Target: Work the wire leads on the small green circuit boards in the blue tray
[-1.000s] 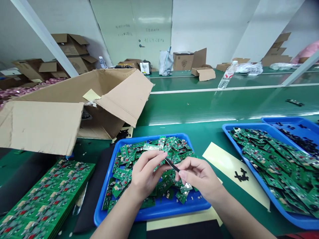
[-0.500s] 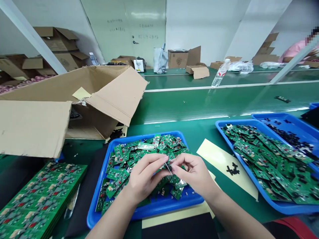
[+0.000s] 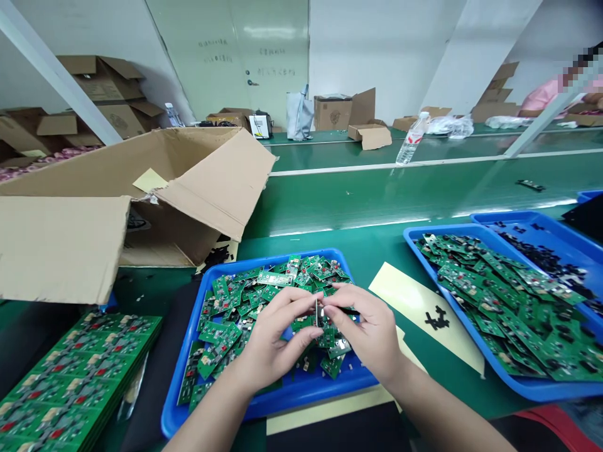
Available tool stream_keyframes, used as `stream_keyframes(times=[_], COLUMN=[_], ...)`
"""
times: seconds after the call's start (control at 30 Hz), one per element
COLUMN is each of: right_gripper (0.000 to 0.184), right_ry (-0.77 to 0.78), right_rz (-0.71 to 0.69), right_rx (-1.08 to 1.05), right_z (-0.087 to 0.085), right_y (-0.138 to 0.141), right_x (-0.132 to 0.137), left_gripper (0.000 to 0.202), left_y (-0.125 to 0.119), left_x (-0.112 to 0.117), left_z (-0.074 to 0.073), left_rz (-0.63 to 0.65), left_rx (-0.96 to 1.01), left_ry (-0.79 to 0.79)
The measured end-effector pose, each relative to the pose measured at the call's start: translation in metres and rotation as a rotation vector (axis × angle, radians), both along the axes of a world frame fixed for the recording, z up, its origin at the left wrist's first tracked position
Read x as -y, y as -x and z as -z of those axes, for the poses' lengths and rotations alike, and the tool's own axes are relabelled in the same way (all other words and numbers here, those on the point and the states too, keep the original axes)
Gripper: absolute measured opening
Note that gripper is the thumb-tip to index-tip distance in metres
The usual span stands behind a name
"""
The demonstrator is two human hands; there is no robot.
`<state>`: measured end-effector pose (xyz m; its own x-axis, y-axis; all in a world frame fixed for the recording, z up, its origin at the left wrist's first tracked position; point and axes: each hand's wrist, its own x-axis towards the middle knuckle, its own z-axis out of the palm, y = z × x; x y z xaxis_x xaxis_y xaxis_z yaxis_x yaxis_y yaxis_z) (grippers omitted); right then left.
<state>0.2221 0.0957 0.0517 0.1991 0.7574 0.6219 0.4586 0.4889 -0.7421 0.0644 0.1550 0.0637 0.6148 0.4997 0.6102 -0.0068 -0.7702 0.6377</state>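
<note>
Looking down from the head camera, I see the left hand (image 3: 273, 345) and the right hand (image 3: 372, 339) meet above the middle blue tray (image 3: 282, 402). Each grip is pinched shut, thumb and fingertips, on one small part (image 3: 317, 312) held edge-on; I cannot tell just what it is. Much is left, I judge: that tray is heaped with loose green boards (image 3: 235, 301), and a second tray (image 3: 527, 390) right of it is as full. Left of the tray lie uncut panels (image 3: 80, 370) and an open cardboard box (image 3: 141, 188). Beyond it the green desk (image 3: 377, 248) runs towards white walls, cartons and a water bottle (image 3: 409, 145).
</note>
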Motion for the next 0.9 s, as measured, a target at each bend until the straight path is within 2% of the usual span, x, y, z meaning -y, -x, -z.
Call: stream_keyframes(times=[0.13,0.27,0.37,0.57,0.7,0.8,0.9], right_gripper=[0.017,0.018,0.018,0.019,0.028,0.022,0.024], right_ry=[-0.096,-0.151,-0.131,-0.044,-0.057,-0.117,-0.169], right_rz=[0.053,0.110,0.133,0.142,0.203,0.182,0.186], right_rx=[0.089,0.207,0.236,0.209,0.206,0.316,0.430], right_z=[0.001,0.003,0.005,0.010,0.010,0.007,0.003], right_y=[-0.001,0.000,0.002,0.005,0.002,-0.004,-0.010], right_x=[-0.003,-0.003,-0.001,-0.002,-0.003,-0.003,-0.003], left_gripper=[0.040,0.037,0.034,0.032,0.029,0.031,0.036], left_y=[0.000,-0.001,-0.003,-0.005,-0.006,-0.006,-0.004], left_x=[0.002,0.005,0.006,0.004,0.003,0.003,0.002], left_z=[-0.001,0.000,0.003,0.005,0.002,-0.004,-0.010], left_rz=[0.030,-0.036,-0.112,-0.147,-0.162,-0.128,-0.093], left_rx=[-0.047,-0.049,-0.052,-0.066,-0.094,-0.155,-0.220], left_ry=[0.135,0.190,0.213,0.214,0.220,0.228,0.264])
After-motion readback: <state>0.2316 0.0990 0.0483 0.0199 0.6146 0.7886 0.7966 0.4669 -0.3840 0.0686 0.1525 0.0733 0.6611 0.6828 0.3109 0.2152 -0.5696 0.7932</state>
